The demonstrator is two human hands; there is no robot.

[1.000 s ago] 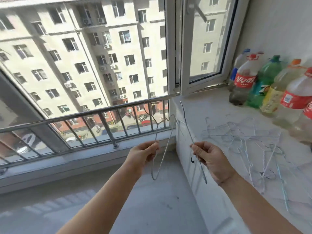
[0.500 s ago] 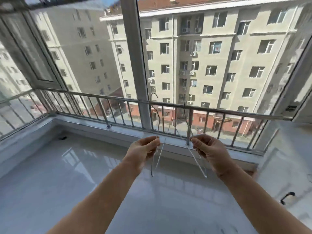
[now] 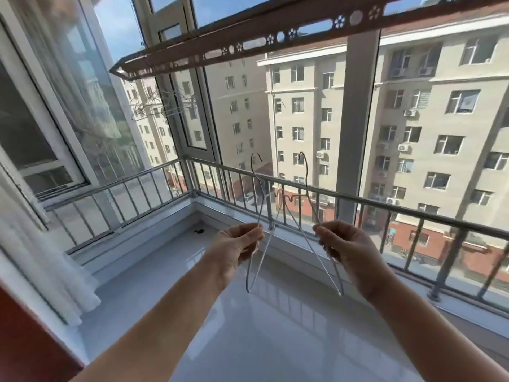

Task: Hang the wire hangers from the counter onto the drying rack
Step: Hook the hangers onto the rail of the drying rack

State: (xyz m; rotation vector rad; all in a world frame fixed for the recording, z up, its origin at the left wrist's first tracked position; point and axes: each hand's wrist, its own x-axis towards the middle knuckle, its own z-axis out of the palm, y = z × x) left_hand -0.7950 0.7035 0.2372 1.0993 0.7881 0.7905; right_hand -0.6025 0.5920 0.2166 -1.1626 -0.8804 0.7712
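**Now facing the rack: two hangers carried, neither hung yet**

- Left hanger [image 3: 261,259] is pinched on one shoulder wire by the left hand [image 3: 237,249], fingers curled round it. Hook is up, loop hangs below the hand.
- Right hanger [image 3: 308,241] is gripped the same way by the right hand [image 3: 347,249], fingers closed on the wire, hook up.
- Inner arms of the two hangers are seen crossing between the hands. Whether they are tangled or only overlapping cannot be told.
- Change over the last second: the view has been swung left, away from the counter. The counter and its hanger pile are no longer in frame. Both grips are unchanged and the hangers are held at the same height.
- Newly in view: the drying rack [image 3: 275,37], a brown perforated bar overhead, running from far left to upper right. Both hooks are well below it, level with the railing [image 3: 358,199] behind.
- A cluster of thin wire shapes [image 3: 158,108] is seen under the rack's far-left end. These are likely hangers already hung, but they are too blurred to confirm.
- Judgement: pickup is done and carry is in progress. A lift is needed to bring each hook to the bar. The crossed arms should be separated first, or one hanger may be dragged by the other.
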